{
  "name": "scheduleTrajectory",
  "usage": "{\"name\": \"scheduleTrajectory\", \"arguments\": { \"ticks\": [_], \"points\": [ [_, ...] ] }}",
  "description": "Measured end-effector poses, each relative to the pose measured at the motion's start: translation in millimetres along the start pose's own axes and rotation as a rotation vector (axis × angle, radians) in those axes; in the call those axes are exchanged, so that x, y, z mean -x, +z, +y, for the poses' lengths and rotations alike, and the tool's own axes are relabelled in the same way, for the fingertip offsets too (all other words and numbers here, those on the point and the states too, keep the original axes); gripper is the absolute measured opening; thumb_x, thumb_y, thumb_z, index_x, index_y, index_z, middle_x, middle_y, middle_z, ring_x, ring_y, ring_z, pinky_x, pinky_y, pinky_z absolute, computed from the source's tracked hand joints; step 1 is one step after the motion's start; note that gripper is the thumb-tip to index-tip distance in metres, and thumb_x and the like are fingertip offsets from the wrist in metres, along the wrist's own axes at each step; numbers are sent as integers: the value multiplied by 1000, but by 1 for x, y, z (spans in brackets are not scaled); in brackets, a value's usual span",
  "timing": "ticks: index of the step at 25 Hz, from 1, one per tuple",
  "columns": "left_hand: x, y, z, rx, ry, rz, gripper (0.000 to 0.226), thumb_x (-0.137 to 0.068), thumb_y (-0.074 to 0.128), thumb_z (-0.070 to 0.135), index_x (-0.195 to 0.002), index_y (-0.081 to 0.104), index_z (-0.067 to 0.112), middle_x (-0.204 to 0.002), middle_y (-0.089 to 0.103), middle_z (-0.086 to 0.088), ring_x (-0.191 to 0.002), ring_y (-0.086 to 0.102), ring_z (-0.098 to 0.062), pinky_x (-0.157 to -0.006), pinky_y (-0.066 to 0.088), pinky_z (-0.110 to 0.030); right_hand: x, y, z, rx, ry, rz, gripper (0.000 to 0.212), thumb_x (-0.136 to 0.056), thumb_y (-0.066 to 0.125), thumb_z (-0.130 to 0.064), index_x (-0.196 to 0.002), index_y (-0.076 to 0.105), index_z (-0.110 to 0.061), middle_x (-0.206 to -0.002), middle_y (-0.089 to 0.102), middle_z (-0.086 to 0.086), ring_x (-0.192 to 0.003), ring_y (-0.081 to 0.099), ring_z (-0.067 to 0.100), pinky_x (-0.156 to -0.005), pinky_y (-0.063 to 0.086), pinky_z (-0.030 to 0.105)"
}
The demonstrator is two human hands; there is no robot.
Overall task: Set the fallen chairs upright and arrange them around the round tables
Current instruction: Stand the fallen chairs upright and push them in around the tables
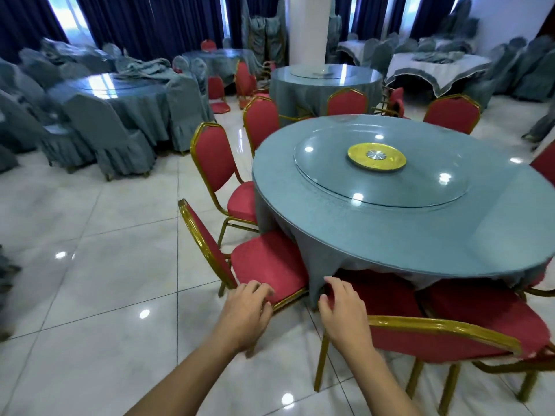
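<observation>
Just ahead of both hands, the left hand (250,306) is resting curled fingers on the red-cushioned, gold-framed chair (267,262) while the right hand (341,307) is hovering loosely open, gripping nothing, so sliding it squarely under the blue-clothed round table (390,199) looks wisest.

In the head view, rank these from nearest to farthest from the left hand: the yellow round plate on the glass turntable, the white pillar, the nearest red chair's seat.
1. Red chair seat, under the left hand.
2. Yellow round plate, at the table's centre.
3. White pillar, far behind.
</observation>
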State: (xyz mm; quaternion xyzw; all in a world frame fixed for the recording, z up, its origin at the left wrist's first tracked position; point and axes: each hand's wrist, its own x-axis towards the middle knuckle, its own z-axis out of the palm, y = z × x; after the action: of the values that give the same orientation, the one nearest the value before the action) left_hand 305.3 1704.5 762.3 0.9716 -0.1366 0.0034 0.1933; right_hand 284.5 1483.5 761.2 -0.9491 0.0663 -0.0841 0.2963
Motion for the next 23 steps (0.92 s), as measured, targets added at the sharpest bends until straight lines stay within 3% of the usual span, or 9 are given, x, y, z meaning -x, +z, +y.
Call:
{"name": "scheduleTrajectory", "arguments": {
  "ticks": [6, 10, 15, 20, 23],
  "points": [
    [-29, -28, -81, 25, -43, 47, 23, -102, 45, 38, -123, 53, 40, -123, 51, 21, -113, 46, -6, -103, 40, -30, -34, 51, -76, -22, -75, -29, 40, -98, 54, -27, -138, 54, -24, -136, 54, -6, -120, 54, 18, -104, 40, 35],
    [-72, -36, -129, 57, -75, 32, 29, -103, 47, 37, -132, 50, 38, -134, 47, 18, -122, 44, -5, -108, 44, -31, -78, 101, -106, -63, -101, -43, 40, -97, 55, -26, -137, 55, -26, -133, 55, -8, -118, 55, 16, -102, 41, 34],
    [-129, -50, -200, -98, -161, -121, 45, -105, 38, 46, -149, 33, 40, -161, 28, 8, -148, 27, -17, -120, 31, -39, -129, 173, -148, -118, -99, -153, 43, -97, 53, -28, -139, 52, -29, -133, 54, -12, -118, 53, 12, -100, 38, 29],
    [-169, -70, -273, -186, -191, -230, 52, -106, 22, 49, -157, 22, 38, -166, 21, 4, -153, 17, -18, -123, 23, -38, -170, 231, -194, -117, -144, -324, 46, -101, 42, -38, -147, 41, -33, -139, 49, -13, -123, 49, 11, -106, 38, 30],
    [-175, -72, -307, -160, -191, -252, 57, -104, 14, 54, -159, 5, 43, -170, 1, 4, -156, 3, -18, -125, 16, -38, -181, 252, -211, -76, -144, -435, 51, -103, 37, -48, -152, 32, -36, -144, 46, -14, -126, 48, 12, -107, 38, 32]
  ]
}}
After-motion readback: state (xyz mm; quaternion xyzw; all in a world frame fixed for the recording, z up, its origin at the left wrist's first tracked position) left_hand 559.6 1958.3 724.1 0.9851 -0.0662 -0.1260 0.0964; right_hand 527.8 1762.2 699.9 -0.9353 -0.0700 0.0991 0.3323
